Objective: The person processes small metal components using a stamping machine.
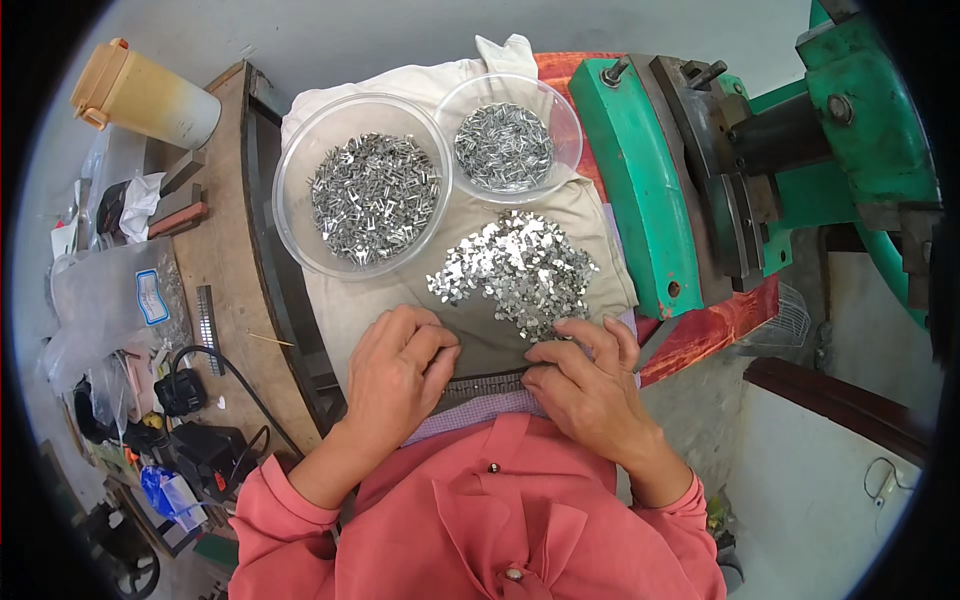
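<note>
Head view: looking down on a cloth-covered work surface [560, 215] with both hands at its near edge.
Left hand [398, 372]: resting knuckles-up on the cloth, fingers curled inward and pressing toward a dark toothed strip [488, 383]; whether anything is pinched in the fingertips cannot be told.
Right hand [590, 385]: lying just across from the left, fingers bent and fingertips touching the right end of the same strip; grip not showing clearly either.
Toothed strip: running sideways between the two hands at the near edge of the cloth, partly hidden under both sets of fingers.
Loose pile of small shiny metal pieces [515, 270]: spreading over the cloth just beyond the hands, its near edge almost touching the right hand's fingertips.
Large clear bowl [300, 160]: sitting further back on the left, holding bent metal clips.
Smaller clear bowl [565, 110]: sitting beside it on the right, touching or nearly touching its rim, holding finer metal bits.
Green press machine [640, 190]: standing to the right of the cloth, on a red base.
Wooden bench [225, 270]: lying to the left, carrying a yellow-lidded jug [150, 95], plastic bags and black cables.
Pink sleeves: coming in from the lower edge.
</note>
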`<action>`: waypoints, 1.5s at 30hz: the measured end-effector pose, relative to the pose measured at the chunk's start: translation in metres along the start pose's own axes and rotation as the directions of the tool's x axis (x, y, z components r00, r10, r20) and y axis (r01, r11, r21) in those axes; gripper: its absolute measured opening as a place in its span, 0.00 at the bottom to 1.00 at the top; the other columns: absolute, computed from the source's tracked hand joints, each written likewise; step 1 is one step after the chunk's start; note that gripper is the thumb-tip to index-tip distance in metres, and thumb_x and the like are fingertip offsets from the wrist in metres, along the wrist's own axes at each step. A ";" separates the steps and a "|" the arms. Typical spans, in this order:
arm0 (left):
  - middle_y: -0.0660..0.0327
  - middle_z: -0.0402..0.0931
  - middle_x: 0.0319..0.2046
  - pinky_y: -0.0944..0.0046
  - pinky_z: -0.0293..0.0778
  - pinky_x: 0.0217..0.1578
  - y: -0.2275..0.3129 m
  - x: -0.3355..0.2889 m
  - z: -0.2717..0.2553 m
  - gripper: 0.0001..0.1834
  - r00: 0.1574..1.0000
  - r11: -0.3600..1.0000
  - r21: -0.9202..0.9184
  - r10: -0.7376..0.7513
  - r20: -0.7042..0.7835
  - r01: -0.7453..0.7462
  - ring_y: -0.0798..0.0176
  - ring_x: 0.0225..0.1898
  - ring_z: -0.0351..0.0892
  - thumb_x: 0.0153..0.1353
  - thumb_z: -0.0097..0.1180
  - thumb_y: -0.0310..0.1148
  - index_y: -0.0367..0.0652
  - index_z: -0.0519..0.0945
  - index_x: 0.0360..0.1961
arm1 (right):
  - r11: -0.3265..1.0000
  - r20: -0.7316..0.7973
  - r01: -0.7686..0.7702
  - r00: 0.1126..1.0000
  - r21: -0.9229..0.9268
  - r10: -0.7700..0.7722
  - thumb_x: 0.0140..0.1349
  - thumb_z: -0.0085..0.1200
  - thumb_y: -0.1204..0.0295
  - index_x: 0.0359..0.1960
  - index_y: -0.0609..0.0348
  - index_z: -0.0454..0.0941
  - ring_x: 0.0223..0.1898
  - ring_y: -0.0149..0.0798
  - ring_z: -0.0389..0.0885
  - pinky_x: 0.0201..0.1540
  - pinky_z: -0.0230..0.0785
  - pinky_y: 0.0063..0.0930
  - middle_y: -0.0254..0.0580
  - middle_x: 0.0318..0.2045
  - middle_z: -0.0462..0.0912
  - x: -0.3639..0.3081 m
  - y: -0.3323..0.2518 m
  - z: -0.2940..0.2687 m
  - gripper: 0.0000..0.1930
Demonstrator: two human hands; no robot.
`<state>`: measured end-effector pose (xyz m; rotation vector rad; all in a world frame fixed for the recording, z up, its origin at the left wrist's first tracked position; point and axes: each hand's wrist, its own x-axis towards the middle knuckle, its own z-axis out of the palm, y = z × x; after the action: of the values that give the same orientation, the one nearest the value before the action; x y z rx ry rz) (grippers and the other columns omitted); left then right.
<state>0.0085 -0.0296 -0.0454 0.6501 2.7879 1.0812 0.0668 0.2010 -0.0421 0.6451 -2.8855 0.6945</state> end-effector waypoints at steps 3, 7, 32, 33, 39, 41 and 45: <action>0.57 0.76 0.35 0.58 0.73 0.36 0.001 -0.002 -0.003 0.09 0.999 0.998 -0.049 -0.028 -0.025 0.027 0.52 0.37 0.78 0.49 0.68 0.21 0.38 0.81 0.31 | 0.999 0.007 -0.008 1.000 0.036 0.008 0.51 0.64 0.69 0.31 0.47 0.83 0.60 0.40 0.70 0.67 0.47 0.49 0.27 0.46 0.81 0.000 0.001 -0.006 0.05; 0.56 0.76 0.35 0.58 0.73 0.36 0.009 -0.002 -0.003 0.09 1.000 0.994 -0.107 0.013 -0.015 -0.014 0.52 0.37 0.78 0.49 0.67 0.20 0.38 0.81 0.32 | 0.998 -0.065 -0.053 0.996 0.022 0.054 0.50 0.66 0.69 0.32 0.46 0.85 0.58 0.41 0.71 0.66 0.48 0.50 0.26 0.46 0.81 -0.001 0.007 -0.017 0.07; 0.63 0.79 0.39 0.62 0.78 0.35 0.032 -0.007 0.031 0.10 0.941 0.949 -0.020 0.316 0.120 -0.316 0.59 0.36 0.80 0.53 0.67 0.27 0.42 0.83 0.37 | 0.976 -0.149 -0.167 0.971 0.138 0.187 0.48 0.69 0.73 0.34 0.46 0.86 0.47 0.38 0.78 0.63 0.54 0.45 0.27 0.37 0.83 -0.024 0.009 0.001 0.10; 0.62 0.79 0.39 0.63 0.79 0.34 0.031 -0.008 0.031 0.10 0.930 0.937 0.010 0.345 0.127 -0.349 0.60 0.36 0.81 0.53 0.66 0.27 0.41 0.83 0.38 | 0.973 -0.138 -0.177 0.970 0.149 0.198 0.48 0.69 0.73 0.34 0.46 0.86 0.48 0.37 0.78 0.63 0.53 0.45 0.26 0.37 0.83 -0.024 0.009 0.002 0.10; 0.63 0.80 0.39 0.63 0.79 0.34 0.031 -0.008 0.031 0.06 0.922 0.928 0.038 0.364 0.134 -0.372 0.61 0.35 0.81 0.55 0.64 0.27 0.41 0.82 0.35 | 0.979 -0.129 -0.153 0.977 0.136 0.171 0.48 0.70 0.71 0.33 0.46 0.86 0.48 0.36 0.77 0.63 0.53 0.45 0.25 0.38 0.82 -0.023 0.008 0.003 0.10; 0.63 0.79 0.39 0.63 0.78 0.34 0.031 -0.007 0.031 0.06 0.922 0.928 0.037 0.363 0.133 -0.370 0.61 0.35 0.81 0.55 0.64 0.27 0.42 0.81 0.34 | 0.984 -0.122 -0.129 0.982 0.126 0.144 0.47 0.70 0.71 0.33 0.46 0.86 0.48 0.36 0.77 0.63 0.53 0.45 0.25 0.38 0.82 -0.023 0.007 0.004 0.10; 0.63 0.78 0.39 0.62 0.78 0.34 0.032 -0.005 0.032 0.07 0.936 0.946 0.005 0.321 0.142 -0.325 0.60 0.35 0.80 0.54 0.65 0.27 0.42 0.81 0.34 | 0.980 -0.103 -0.140 0.983 0.139 0.155 0.47 0.70 0.71 0.33 0.46 0.86 0.48 0.36 0.77 0.63 0.53 0.45 0.25 0.38 0.81 -0.023 0.006 0.004 0.10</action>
<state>0.0319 0.0092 -0.0485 1.1734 2.6398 0.9976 0.0846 0.2124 -0.0529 0.3930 -2.8213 0.9159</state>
